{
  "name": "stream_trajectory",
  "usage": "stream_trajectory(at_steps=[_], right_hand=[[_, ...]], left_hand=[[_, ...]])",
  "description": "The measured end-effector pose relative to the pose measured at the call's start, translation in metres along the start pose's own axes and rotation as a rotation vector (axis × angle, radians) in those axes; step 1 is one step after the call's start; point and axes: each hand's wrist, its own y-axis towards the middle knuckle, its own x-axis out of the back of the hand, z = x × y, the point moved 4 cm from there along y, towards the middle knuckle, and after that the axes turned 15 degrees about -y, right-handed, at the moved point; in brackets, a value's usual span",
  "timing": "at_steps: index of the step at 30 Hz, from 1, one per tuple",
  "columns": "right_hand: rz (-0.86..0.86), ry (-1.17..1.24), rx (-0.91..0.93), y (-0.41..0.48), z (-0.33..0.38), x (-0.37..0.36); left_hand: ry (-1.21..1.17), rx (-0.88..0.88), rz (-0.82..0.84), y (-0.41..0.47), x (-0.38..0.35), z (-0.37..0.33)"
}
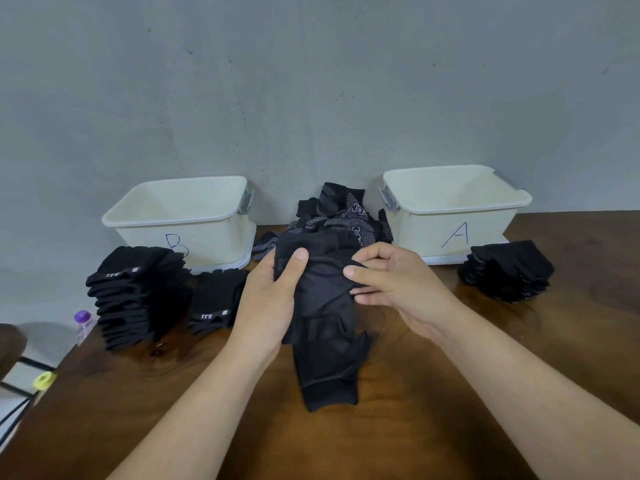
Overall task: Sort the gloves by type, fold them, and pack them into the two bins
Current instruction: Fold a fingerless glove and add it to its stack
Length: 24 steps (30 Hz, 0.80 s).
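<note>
Head view centres on a plain black glove point(325, 358), held up over the middle of the wooden table point(450, 393) with its cuff end drooping onto the wood at 6 o'clock. The left hand point(273, 299) grips its upper left edge, thumb across the front and fingers hidden behind. The right hand point(391, 285) pinches the opposite edge between thumb and forefinger. Whether this is one glove or a pair laid together cannot be told in the dark cloth. The step in hand looks like folding a sorted item; packing seems not begun, since no gloves show inside either bin. The next move probably calls for doubling the cloth over and setting it on a matching pile. Lacking dots, it seems to belong with the small labelled stack point(216, 303) just beside the left hand at 9 o'clock, or the tall stack point(135, 296) further out the same way. At 12 o'clock lies the unsorted heap point(339, 213), between bin B point(173, 220) at 10 and bin A point(450, 207) at 2. A dotted stack point(509, 271) sits at 3 o'clock before bin A. Open wood at 6 and toward 4 o'clock gives room to fold. The table's left edge runs close past the tall stack at 8 o'clock, with a purple-capped bottle point(83, 323) just beyond it, so a leftward sweep could topple that pile.
</note>
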Motion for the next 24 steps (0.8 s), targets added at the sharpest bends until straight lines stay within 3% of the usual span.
stream_trajectory(at_steps=[4, 6, 13, 24], right_hand=[[0.225, -0.034, 0.023, 0.002, 0.016, -0.006], [0.253, -0.014, 0.063, 0.001, 0.025, -0.013], [0.008, 0.006, 0.139, 0.014, 0.017, -0.021], [-0.123, 0.016, 0.170, 0.022, 0.006, -0.016]], left_hand=[[0.108, -0.026, 0.066, -0.001, 0.000, -0.002], [0.163, -0.006, 0.113, -0.003, -0.001, 0.000], [-0.096, 0.162, 0.121, -0.012, 0.011, 0.027], [-0.038, 0.184, 0.047, -0.020, 0.025, 0.058]])
